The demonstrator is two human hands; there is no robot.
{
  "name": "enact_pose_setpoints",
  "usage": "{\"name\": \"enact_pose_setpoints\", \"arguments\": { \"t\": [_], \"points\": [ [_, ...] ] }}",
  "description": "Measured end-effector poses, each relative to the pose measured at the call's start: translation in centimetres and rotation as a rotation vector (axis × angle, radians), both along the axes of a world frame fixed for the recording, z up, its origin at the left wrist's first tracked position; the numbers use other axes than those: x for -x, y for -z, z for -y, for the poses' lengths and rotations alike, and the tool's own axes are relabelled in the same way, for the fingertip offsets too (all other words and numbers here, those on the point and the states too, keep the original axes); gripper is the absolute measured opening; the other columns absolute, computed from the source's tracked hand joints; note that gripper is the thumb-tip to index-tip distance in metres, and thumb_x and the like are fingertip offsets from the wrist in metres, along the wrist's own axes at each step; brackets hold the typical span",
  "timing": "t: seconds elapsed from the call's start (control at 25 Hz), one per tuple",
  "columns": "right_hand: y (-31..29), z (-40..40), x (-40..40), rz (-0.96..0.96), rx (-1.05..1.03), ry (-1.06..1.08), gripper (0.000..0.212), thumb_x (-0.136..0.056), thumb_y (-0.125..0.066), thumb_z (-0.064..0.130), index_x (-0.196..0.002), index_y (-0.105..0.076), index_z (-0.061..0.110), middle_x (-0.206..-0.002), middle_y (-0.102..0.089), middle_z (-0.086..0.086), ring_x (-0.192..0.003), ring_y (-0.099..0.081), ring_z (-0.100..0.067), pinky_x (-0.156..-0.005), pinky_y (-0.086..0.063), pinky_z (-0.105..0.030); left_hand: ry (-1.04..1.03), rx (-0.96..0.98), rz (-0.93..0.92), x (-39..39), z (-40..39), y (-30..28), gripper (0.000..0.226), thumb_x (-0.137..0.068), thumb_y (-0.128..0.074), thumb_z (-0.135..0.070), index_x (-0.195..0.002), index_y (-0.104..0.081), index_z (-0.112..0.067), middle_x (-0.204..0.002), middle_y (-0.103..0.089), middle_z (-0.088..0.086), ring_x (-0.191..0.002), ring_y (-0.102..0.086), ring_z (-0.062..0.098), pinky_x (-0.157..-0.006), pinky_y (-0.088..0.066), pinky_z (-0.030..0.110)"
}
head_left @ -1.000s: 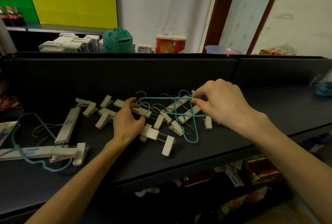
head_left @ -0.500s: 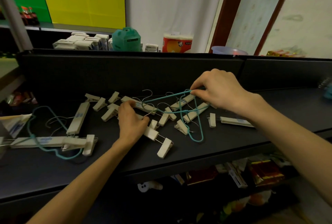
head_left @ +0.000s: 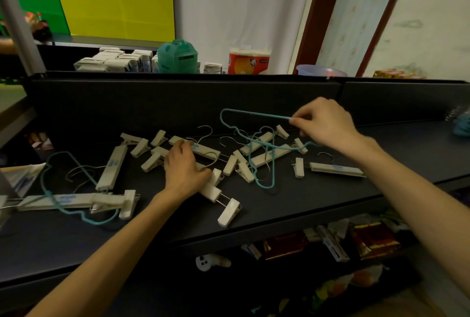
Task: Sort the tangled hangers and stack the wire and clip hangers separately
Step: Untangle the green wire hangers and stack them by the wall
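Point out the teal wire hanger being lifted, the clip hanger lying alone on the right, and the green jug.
teal wire hanger [head_left: 254, 113], head view, upper raised wire.
clip hanger [head_left: 335, 169], head view, middle of its bar.
green jug [head_left: 177, 57], head view, front face.

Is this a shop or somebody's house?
Probably a small shop. Stacked boxed goods and a toilet paper pack sit behind the dark shelf, and packaged items fill the shelf below.

a teal container [head_left: 177, 56], white boxes [head_left: 114, 61] and an orange-labelled roll pack [head_left: 248, 60] were seen behind the black shelf [head_left: 330, 204].
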State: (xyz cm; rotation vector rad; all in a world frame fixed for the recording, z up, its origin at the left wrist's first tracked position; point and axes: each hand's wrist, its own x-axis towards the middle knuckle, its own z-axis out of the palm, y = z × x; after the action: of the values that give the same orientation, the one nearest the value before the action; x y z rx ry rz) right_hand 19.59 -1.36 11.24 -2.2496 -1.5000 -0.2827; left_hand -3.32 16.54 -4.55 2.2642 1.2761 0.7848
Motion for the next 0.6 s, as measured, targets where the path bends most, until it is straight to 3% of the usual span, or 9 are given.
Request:
{"name": "enact_pose_setpoints", "arguments": {
  "t": [0.08,0.16,0.24,0.32,0.4,0.48,0.6],
  "points": [
    [2.9,2.7,-1.7,-0.131,-0.112,0.069,0.017,-0.097,-0.062,0.035,-0.108,-0.074,0.028,-0.071,-0.068,0.012,-0.069,-0.065,-0.002,-0.069,-0.058,-0.036,0.061,-0.147,0.002,-0.9,0.7,-1.0,0.079,-0.079,-0.077,-0.029,-0.148,-0.039,-0.02,-0.154,-0.035,0.007,-0.145,-0.03,0.027,-0.121,-0.025,0.051],
    [5.8,5.1,-3.1,-0.291,-0.22,0.157,0.015,-0.097,-0.065,0.032,-0.103,-0.076,0.026,-0.067,-0.07,0.009,-0.061,-0.064,-0.003,-0.063,-0.056,-0.035,0.226,-0.297,0.036,-2.9,2.1,-2.2,0.06,-0.082,-0.071,-0.032,-0.138,-0.051,-0.026,-0.145,-0.048,0.001,-0.138,-0.041,0.022,-0.116,-0.033,0.048],
    [8.1,6.9,-4.1,-0.547,-0.344,0.23,0.016,-0.096,-0.066,0.026,-0.103,-0.078,0.018,-0.065,-0.07,0.004,-0.047,-0.057,-0.005,-0.051,-0.048,-0.029,0.363,-0.293,-0.032,-5.8,3.5,-3.0,0.049,-0.086,-0.063,-0.046,-0.13,-0.058,-0.025,-0.13,-0.06,-0.002,-0.122,-0.055,0.019,-0.103,-0.046,0.042],
    [9.5,8.2,-3.9,-0.753,-0.449,0.295,0.017,-0.097,-0.065,0.022,-0.105,-0.076,0.012,-0.065,-0.068,-0.002,-0.041,-0.049,-0.007,-0.044,-0.041,-0.023,0.38,-0.175,-0.212,-8.9,4.4,-3.2,0.061,-0.09,-0.055,-0.058,-0.137,-0.052,-0.02,-0.13,-0.06,0.003,-0.118,-0.057,0.023,-0.098,-0.049,0.043],
    [11.0,9.5,-3.5,-0.778,-0.509,0.309,0.017,-0.098,-0.064,0.021,-0.106,-0.076,0.01,-0.066,-0.067,-0.006,-0.04,-0.048,-0.008,-0.041,-0.041,-0.022,0.278,-0.214,-0.338,-11.2,4.0,-2.9,0.065,-0.093,-0.05,-0.059,-0.144,-0.044,-0.018,-0.142,-0.05,0.01,-0.131,-0.047,0.03,-0.107,-0.041,0.048],
    [11.9,10.6,-3.2,-0.8,-0.569,0.279,0.018,-0.098,-0.064,0.02,-0.107,-0.076,0.01,-0.066,-0.065,-0.006,-0.041,-0.047,-0.01,-0.04,-0.04,-0.022,0.203,-0.291,-0.483,-12.2,1.9,-2.8,0.059,-0.093,-0.052,-0.053,-0.14,-0.047,-0.018,-0.143,-0.048,0.013,-0.134,-0.041,0.033,-0.111,-0.034,0.049],
    [12.9,11.4,-3.3,-0.853,-0.627,0.223,0.017,-0.096,-0.066,0.02,-0.107,-0.076,0.011,-0.065,-0.064,-0.005,-0.043,-0.046,-0.012,-0.041,-0.038,-0.022,0.257,-0.12,-0.533,-12.1,-1.1,-3.9,0.039,-0.093,-0.058,-0.046,-0.121,-0.061,-0.019,-0.109,-0.06,0.004,-0.103,-0.058,0.023,-0.092,-0.049,0.042]
  ]
}}
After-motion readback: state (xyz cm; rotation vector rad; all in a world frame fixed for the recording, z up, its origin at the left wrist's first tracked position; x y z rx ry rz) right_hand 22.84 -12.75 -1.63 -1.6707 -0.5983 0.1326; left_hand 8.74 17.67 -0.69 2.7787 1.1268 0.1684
